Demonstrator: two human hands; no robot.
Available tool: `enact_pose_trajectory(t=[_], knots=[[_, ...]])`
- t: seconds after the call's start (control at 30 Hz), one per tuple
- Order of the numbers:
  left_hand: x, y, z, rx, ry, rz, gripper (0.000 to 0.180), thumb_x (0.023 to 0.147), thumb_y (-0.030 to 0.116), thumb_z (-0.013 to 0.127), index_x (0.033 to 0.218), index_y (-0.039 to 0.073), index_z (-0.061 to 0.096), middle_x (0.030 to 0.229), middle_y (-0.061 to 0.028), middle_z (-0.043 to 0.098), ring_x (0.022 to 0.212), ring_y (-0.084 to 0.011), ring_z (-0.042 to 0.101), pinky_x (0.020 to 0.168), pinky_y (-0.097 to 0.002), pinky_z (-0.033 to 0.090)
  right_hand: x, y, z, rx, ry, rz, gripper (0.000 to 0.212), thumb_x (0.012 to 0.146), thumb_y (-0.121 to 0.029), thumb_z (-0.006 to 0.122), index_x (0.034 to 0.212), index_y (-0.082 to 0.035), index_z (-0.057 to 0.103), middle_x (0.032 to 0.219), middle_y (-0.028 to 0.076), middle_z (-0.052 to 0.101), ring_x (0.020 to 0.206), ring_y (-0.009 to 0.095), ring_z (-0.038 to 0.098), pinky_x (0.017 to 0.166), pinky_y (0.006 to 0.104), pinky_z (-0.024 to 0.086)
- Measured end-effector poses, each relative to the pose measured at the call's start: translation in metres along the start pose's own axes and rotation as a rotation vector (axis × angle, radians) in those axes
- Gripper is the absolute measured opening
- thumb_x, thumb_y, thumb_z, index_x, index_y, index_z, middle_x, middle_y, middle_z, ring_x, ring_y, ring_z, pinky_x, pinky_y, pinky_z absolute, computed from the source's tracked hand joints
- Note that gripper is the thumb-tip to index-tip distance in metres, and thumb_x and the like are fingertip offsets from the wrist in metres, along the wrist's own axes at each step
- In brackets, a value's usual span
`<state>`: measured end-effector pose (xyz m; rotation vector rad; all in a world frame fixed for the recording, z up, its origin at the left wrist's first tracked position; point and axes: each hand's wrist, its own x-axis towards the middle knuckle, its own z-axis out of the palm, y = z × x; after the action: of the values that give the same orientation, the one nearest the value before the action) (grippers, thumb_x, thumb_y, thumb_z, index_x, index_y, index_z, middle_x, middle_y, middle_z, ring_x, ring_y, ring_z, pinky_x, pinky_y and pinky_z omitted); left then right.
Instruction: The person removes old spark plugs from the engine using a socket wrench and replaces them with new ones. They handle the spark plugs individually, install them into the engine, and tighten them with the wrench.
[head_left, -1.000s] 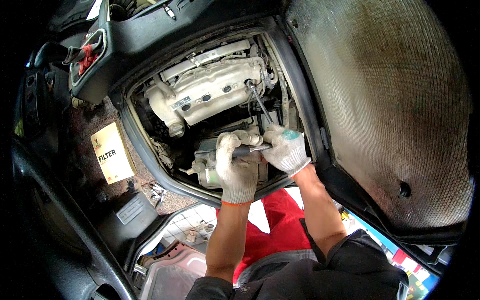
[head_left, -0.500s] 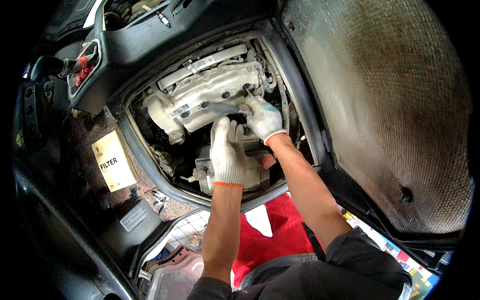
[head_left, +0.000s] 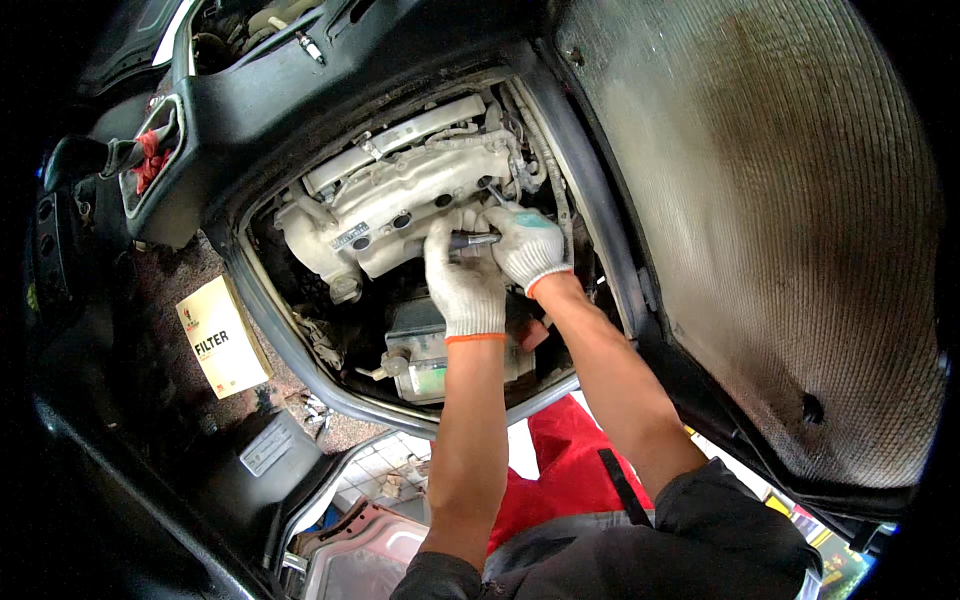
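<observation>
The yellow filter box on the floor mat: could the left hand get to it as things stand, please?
Probably yes. The left hand is on a dark tool over the engine, and the yellow filter box lies on that hand's side, outside the engine bay rim, with nothing on top of it.

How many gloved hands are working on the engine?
2: the left hand grips a dark tool over the engine cover; the right hand holds the tool's other end.

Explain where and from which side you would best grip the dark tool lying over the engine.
Probably grip the tool on its dark handle, coming from the near side as both gloved hands do. It lies roughly level over the pale engine cover; the left hand wraps its left part, the right hand steadies the far end.
</observation>
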<state>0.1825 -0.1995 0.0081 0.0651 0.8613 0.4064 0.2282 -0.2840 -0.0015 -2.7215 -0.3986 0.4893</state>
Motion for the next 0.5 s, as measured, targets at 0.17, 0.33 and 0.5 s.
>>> enact_pose_trajectory(t=[0.17,0.33,0.5], knots=[[0.036,-0.023,0.043,1.168,-0.487,0.524,0.020,0.091,0.020,0.066,0.089,0.001,0.069,0.073,-0.0130,0.069,0.066,-0.0297,0.068,0.062,-0.0396,0.052,0.008,0.043,0.074,0.757,0.124,0.109,0.040,0.097,-0.025,0.057,0.130,-0.004,0.060,0.132,0.011,0.063,0.117,0.023,0.062,0.098,0.0340,0.049],[0.037,-0.050,0.074,1.569,-0.583,0.554,0.033,0.086,0.030,0.064,0.084,-0.002,0.070,0.081,-0.0289,0.067,0.084,-0.0429,0.068,0.073,-0.0452,0.053,0.019,0.063,0.103,1.356,0.177,0.265,0.037,0.098,-0.026,0.058,0.128,-0.006,0.063,0.124,0.012,0.068,0.111,0.024,0.066,0.094,0.0323,0.050],[0.017,0.002,0.025,0.314,-0.091,0.106,0.022,0.090,0.026,0.063,0.077,0.009,0.062,0.072,-0.0082,0.065,0.066,-0.0239,0.060,0.074,-0.0416,0.052,0.012,-0.001,-0.014,0.165,-0.020,-0.052,0.019,0.091,-0.022,0.064,0.105,-0.015,0.073,0.103,0.011,0.073,0.096,0.033,0.071,0.082,0.0393,0.056]])
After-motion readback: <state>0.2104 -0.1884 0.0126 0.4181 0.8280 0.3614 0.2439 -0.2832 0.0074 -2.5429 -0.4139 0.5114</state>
